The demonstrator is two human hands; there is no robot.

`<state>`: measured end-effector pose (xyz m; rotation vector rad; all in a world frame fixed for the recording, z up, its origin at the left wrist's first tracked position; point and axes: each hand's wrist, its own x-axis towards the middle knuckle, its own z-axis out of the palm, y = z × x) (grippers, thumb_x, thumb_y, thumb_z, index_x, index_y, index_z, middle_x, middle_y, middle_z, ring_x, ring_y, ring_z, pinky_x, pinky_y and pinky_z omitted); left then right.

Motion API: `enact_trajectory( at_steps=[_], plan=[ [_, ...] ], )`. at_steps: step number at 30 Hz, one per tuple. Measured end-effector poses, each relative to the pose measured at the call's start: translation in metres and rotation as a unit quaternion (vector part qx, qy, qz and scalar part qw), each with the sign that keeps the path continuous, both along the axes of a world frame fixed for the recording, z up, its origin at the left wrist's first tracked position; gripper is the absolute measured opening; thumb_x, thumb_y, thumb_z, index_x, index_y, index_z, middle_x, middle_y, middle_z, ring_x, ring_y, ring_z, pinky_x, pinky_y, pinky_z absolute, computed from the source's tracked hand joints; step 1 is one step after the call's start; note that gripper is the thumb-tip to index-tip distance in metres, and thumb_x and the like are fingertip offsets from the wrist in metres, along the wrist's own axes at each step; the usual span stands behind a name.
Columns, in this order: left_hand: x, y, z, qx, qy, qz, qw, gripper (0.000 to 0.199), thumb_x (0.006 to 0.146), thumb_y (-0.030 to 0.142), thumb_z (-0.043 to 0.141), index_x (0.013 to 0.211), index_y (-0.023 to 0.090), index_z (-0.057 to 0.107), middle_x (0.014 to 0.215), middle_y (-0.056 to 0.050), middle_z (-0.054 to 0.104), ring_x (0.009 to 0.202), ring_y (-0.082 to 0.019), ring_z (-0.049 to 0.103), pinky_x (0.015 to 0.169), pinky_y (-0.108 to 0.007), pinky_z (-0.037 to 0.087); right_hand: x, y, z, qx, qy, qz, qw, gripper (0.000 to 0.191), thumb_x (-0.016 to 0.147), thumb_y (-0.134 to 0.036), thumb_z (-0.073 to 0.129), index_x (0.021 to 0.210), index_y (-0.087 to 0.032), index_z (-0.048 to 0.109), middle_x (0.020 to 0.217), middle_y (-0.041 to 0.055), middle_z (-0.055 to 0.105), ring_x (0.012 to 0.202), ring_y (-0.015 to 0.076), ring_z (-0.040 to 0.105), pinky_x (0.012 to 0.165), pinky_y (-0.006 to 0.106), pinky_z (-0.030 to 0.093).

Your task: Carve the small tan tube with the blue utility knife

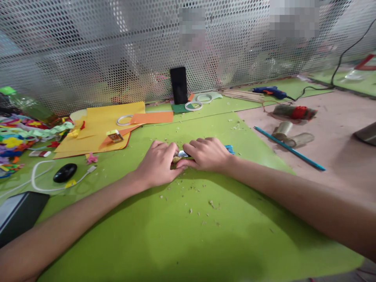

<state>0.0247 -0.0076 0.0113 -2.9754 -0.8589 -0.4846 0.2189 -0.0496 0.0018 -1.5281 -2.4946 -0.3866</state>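
Both hands meet over the middle of the green table (164, 235). My left hand (157, 164) is closed around a small yellowish-brown piece (176, 159), most of which its fingers hide. My right hand (207, 154) grips a cutter knife (229, 149); a blue end sticks out past the hand, and a shiny blade part shows between the two hands, against the piece. The thumbs of both hands touch or nearly touch. Pale shavings (211, 203) lie scattered on the table around and in front of the hands.
A black phone (179, 85) leans on the perforated metal screen (141, 51). Yellow paper (102, 121), a mouse (65, 172) and a white cable (33, 176) lie left. On the right are a blue pencil (289, 148), short tubes (299, 139) and a glue gun (270, 92).
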Motion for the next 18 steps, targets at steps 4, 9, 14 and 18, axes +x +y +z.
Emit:
enact_trajectory(
  at_steps=[4, 9, 14, 18],
  plan=[
    [-0.0005, 0.0017, -0.0015, 0.0, 0.001, -0.001, 1.0, 0.036, 0.079, 0.051, 0.057, 0.084, 0.018, 0.043, 0.077, -0.006, 0.06, 0.072, -0.023, 0.056, 0.08, -0.042, 0.041, 0.0015, 0.0007, -0.0024, 0.018, -0.004, 0.008, 1.0, 0.072, 0.09, -0.07, 0.01, 0.093, -0.017, 0.06, 0.075, 0.0051, 0.064, 0.059, 0.0136, 0.049, 0.054, 0.03, 0.01],
    [-0.0009, 0.0017, -0.0008, -0.016, 0.012, 0.006, 1.0, 0.034, 0.081, 0.05, 0.055, 0.082, 0.019, 0.039, 0.076, -0.005, 0.057, 0.071, -0.021, 0.053, 0.079, -0.042, 0.041, 0.0033, 0.0051, -0.0005, 0.051, -0.002, 0.015, 0.999, 0.076, 0.086, -0.075, 0.011, 0.091, -0.016, 0.059, 0.071, 0.0043, 0.061, 0.052, 0.0115, 0.041, 0.053, 0.029, 0.01],
    [-0.0009, 0.0014, 0.0016, -0.026, 0.019, -0.004, 0.999, 0.034, 0.08, 0.047, 0.057, 0.08, 0.02, 0.036, 0.074, -0.003, 0.053, 0.071, -0.021, 0.051, 0.077, -0.041, 0.041, 0.0038, 0.0077, 0.0011, 0.059, -0.008, 0.024, 0.998, 0.077, 0.086, -0.075, 0.009, 0.089, -0.016, 0.058, 0.071, 0.0046, 0.06, 0.053, 0.0113, 0.04, 0.054, 0.03, 0.01],
    [-0.0015, 0.0036, 0.0029, -0.041, 0.015, -0.005, 0.999, 0.036, 0.079, 0.048, 0.058, 0.079, 0.021, 0.034, 0.075, -0.003, 0.052, 0.074, -0.021, 0.051, 0.075, -0.039, 0.042, 0.0027, 0.0066, -0.0002, 0.062, -0.022, 0.018, 0.998, 0.075, 0.088, -0.073, 0.009, 0.093, -0.016, 0.058, 0.074, 0.0051, 0.062, 0.058, 0.0129, 0.045, 0.054, 0.03, 0.01]
  ],
)
